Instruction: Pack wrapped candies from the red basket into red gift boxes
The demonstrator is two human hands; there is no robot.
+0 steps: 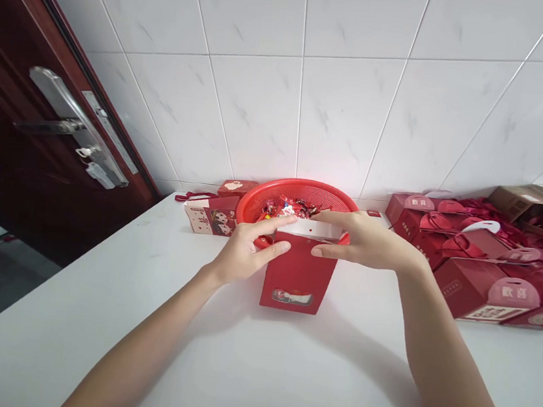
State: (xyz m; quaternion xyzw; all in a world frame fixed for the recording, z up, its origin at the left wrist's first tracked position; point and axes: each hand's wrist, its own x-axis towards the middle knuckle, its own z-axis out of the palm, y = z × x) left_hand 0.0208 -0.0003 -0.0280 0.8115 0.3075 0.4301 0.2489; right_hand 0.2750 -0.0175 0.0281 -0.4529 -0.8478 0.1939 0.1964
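Observation:
A tall red gift box point(299, 269) stands upright on the white table in front of me, with a small oval window low on its front. Its top edge is pinched on both sides: my left hand point(254, 244) has thumb and fingers at the upper left corner, and my right hand point(361, 239) does the same at the upper right. A white inner flap shows between the fingers. Right behind the box sits a red plastic basket point(298, 186) with wrapped candies point(295, 208) in it, partly hidden by my hands.
Several red gift boxes point(483, 292) fill the right side of the table, near a brown cardboard box point(514, 201). Left of the basket stands a printed gift bag point(210, 216). A tiled wall point(248, 108) bounds the back; a dark door point(12, 92) is at left.

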